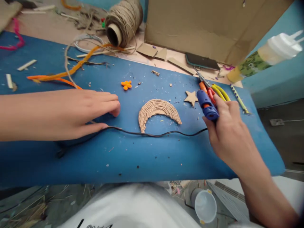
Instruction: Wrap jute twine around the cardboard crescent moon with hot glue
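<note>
A blue glue gun (206, 103) with red and orange parts is in my right hand (228, 133), whose fingers wrap round its far side. From that hand a black cord (154, 135) runs left across the blue mat. My left hand (95, 109) lies low over the mat, thumb apart from the fingers and its tip at the cord. Jute twine passes beneath this hand. Between my hands rests a crescent (155, 109) covered in rows of twine. Beside the glue gun lies a small cardboard star (191, 97); an orange flower shape (126, 85) sits nearer my left hand.
Behind stand a twine spool (125, 20) and a large cardboard panel (201, 28). Orange pipe cleaners (71, 69) lie at left. Yellow-handled pliers (220, 91), a phone (201, 61), a pen (239, 98) and a drink cup (266, 57) are at right. A bucket (205, 205) stands below.
</note>
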`<state>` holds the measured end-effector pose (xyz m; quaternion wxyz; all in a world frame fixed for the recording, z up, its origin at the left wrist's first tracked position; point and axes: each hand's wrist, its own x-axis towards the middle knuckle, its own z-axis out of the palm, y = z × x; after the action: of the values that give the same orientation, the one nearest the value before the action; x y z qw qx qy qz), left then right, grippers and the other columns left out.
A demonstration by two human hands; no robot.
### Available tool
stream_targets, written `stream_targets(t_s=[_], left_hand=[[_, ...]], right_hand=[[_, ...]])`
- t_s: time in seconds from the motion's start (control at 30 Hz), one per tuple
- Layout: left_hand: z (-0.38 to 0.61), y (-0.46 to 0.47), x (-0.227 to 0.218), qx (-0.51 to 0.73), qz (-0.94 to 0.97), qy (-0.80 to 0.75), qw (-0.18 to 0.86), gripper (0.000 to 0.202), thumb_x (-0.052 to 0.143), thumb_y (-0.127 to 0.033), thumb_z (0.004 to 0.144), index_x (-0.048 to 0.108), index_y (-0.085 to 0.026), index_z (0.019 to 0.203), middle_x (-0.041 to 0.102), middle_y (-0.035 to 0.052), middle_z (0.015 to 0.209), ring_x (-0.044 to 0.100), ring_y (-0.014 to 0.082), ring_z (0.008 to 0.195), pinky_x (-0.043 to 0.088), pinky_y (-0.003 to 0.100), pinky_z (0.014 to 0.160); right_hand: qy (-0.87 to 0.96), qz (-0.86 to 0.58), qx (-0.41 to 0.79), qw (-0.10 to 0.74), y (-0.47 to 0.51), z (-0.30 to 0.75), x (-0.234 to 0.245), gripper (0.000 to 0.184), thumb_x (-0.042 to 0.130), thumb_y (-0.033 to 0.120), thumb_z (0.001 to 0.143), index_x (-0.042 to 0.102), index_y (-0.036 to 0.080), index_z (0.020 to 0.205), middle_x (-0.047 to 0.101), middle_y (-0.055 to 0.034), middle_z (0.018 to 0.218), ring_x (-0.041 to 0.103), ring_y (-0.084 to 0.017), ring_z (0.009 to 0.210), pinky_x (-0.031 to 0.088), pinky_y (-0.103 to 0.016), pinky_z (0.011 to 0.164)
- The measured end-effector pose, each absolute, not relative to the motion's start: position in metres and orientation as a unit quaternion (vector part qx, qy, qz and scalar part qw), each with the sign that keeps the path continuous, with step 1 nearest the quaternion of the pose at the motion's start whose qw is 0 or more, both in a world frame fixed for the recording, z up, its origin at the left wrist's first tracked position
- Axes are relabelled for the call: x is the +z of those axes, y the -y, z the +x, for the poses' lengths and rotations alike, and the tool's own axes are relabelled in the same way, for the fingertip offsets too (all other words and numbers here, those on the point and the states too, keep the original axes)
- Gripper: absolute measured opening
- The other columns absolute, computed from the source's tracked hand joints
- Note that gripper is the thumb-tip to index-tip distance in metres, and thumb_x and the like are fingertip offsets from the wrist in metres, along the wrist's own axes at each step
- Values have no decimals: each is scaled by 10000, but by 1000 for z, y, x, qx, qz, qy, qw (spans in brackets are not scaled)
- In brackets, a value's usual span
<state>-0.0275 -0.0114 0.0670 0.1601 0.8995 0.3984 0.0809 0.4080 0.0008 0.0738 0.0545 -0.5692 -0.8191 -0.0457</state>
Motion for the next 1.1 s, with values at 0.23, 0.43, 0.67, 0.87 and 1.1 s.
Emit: stream_targets(t_s=[0.23, 0.43, 0.67, 0.87, 1.1], left_hand=[[-34, 6, 62, 6, 908, -365, 206, 312, 499, -380, 1143, 653, -273, 894, 693, 24, 884, 660, 185, 709, 519, 285, 633], [-28, -17, 83, 142, 850, -505, 46, 187, 603, -334, 1073, 680, -230, 940, 660, -78, 699, 549, 105, 571, 392, 235, 538], [34, -23, 113, 406, 771, -424, 245, 190, 826, -335, 998, 717, -194, 930, 782, -37, 771, 623, 70, 495, 481, 195, 417], [90, -34, 113, 510, 758, -300, 276, 288, 892, -236, 1028, 636, -176, 911, 786, -3, 941, 812, 93, 771, 670, 187, 669], [87, -42, 78, 508, 730, -302, 344, 232, 890, -345, 1064, 720, -205, 988, 849, 32, 1029, 838, 142, 939, 700, 260, 824]], right_hand=[[796, -600, -60, 62, -2, 433, 35, 804, 464, 341, 1141, 289, -60, 1815, 609, -382, 1501, 660, -538, 1465, 666, -687, 1095], [814, -574, -81, 33, 10, 435, 43, 803, 517, 361, 1136, 294, 28, 1833, 559, -375, 1635, 624, -538, 1506, 670, -709, 1062], [848, -468, -6, 248, 16, 379, 95, 389, 550, 287, 1156, 726, 272, 1502, 742, -160, 1494, 721, -377, 1364, 603, -628, 1206], [808, -383, 210, 395, -17, 313, 106, 393, 543, 349, 1209, 733, 332, 1553, 730, -40, 1600, 771, -169, 925, 722, -345, 857], [842, -281, 145, 437, -30, 317, 90, 218, 696, 250, 1151, 899, 322, 1190, 851, -49, 1301, 822, -254, 1236, 713, -453, 1085]])
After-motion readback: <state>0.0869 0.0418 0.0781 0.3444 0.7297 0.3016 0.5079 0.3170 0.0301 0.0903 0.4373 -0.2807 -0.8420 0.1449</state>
